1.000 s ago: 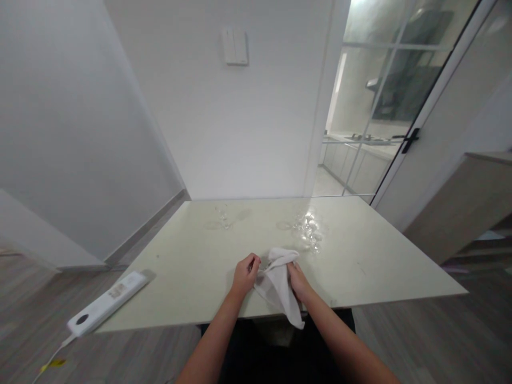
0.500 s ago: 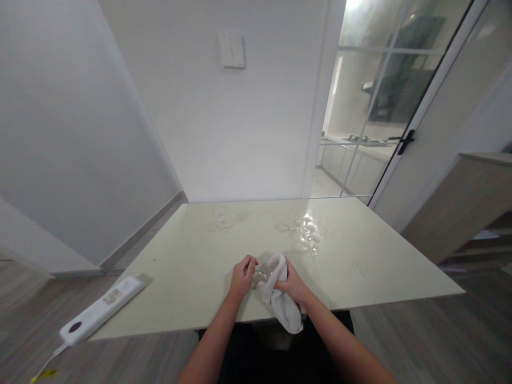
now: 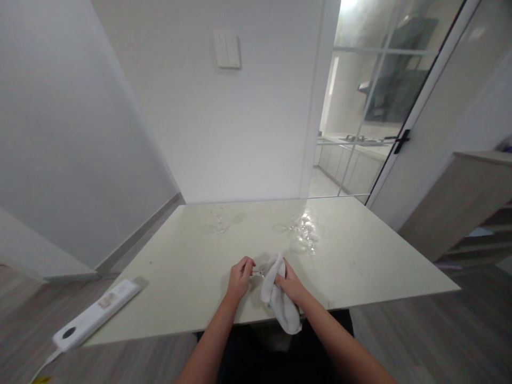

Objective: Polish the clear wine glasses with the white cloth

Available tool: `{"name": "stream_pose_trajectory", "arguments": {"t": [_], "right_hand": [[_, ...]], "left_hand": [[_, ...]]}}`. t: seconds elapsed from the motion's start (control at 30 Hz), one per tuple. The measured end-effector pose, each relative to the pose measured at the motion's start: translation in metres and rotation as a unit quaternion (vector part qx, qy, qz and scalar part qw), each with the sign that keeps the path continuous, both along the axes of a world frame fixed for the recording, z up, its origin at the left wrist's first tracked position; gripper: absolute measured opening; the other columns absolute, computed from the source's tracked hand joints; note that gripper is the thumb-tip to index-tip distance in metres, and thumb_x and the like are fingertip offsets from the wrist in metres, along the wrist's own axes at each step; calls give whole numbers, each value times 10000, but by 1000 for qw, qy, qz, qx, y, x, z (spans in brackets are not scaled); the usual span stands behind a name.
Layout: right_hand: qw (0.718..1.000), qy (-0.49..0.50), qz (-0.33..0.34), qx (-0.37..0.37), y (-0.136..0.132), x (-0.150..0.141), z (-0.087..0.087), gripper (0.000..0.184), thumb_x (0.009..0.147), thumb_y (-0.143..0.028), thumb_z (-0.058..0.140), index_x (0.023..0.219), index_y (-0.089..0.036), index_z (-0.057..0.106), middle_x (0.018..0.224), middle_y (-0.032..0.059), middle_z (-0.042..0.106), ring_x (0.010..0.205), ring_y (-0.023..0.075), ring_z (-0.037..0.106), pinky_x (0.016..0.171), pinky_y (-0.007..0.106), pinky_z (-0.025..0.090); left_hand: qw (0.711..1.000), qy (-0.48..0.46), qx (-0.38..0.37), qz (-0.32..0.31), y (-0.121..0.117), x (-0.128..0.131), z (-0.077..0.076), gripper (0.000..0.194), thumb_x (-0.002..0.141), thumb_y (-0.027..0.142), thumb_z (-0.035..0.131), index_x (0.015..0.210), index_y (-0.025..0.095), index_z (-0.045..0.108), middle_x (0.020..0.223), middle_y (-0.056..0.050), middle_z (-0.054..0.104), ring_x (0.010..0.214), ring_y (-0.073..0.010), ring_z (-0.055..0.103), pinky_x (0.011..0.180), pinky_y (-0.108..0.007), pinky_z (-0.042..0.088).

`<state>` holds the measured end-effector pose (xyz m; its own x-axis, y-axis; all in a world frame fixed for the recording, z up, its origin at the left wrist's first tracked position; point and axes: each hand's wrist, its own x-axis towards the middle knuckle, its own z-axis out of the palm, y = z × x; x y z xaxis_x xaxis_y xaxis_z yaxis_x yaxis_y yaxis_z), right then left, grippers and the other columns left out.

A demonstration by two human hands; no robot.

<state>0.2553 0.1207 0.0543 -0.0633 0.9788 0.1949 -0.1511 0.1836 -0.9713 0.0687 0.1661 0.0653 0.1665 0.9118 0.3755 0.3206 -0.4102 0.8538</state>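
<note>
From where I stand, the seated person's dark clothing (image 3: 276,354) is nearest, with two bare forearms reaching over the near edge of the bench (image 3: 180,288). The right hand (image 3: 291,284) grips a white cloth (image 3: 279,306), bunched up, its lower end hanging down over that edge. Just beside it, the left hand (image 3: 239,276) is closed on the thin end of a clear glass (image 3: 259,273). That glass is tipped sideways between the two hands, above the bench, and its wider end goes into the cloth, so I can't make out its full shape.

Over on the person's left, a white power strip (image 3: 98,314) lies slantwise across the bench's corner, its cord running off the near end. Farther back, a lone clear glass (image 3: 219,221) is well apart from a glinting cluster of glassware (image 3: 307,230) on the right; I can't count the pieces in that glare.

Behind the bench rises a pale wall with a white switch plate (image 3: 228,51), and to its right a glass-paned door (image 3: 374,96) with a black handle (image 3: 402,142).
</note>
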Motion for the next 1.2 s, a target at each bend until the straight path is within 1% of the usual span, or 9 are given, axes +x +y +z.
{"name": "stream_pose_trajectory", "arguments": {"t": [0.23,0.37,0.47,0.6,0.73,0.97,1.2], "right_hand": [[999,8,-12,-32,0,1,-3,395,762,-368,671,1114,-238,549,945,5,631,886,190,582,823,319,466],[999,11,-16,-37,0,1,-5,417,748,-370,683,1120,-235,550,966,14,632,887,193,583,806,317,476],[999,7,-23,-46,0,1,-4,428,739,-363,687,1125,-238,552,982,17,638,904,199,587,821,329,479],[999,5,-19,-45,-1,2,-1,436,735,-346,692,1131,-232,549,1038,27,642,940,205,592,863,342,469],[999,2,-17,-42,-2,3,1,434,740,-350,694,1129,-225,547,1031,29,645,943,207,594,865,340,469],[999,6,-19,-45,0,2,-2,476,730,-389,695,1150,-228,540,1048,34,648,968,218,593,878,361,476],[998,12,-20,-52,0,3,-5,481,736,-353,696,1175,-241,532,1086,39,645,974,220,600,884,363,472]], "left_hand": [[1000,24,15,-2,-1,0,1,356,920,400,369,721,171,556,578,24,467,558,-127,464,565,-240,338],[999,28,14,-3,-1,0,2,359,919,408,369,722,174,557,583,21,475,558,-128,465,566,-242,344],[999,33,12,1,-2,0,2,363,916,414,367,722,175,558,581,19,478,561,-130,470,566,-242,347],[999,33,10,0,-2,0,2,365,914,421,371,723,174,559,578,21,475,558,-131,467,564,-241,343],[1000,25,15,-3,-2,1,2,352,916,410,375,729,174,557,581,25,472,558,-127,466,567,-239,343],[1000,27,6,0,-3,1,5,371,902,431,376,714,175,569,568,19,477,545,-132,462,554,-239,340],[1000,29,5,0,-3,2,6,359,896,422,389,708,174,568,568,18,486,558,-134,475,564,-236,348]]}}
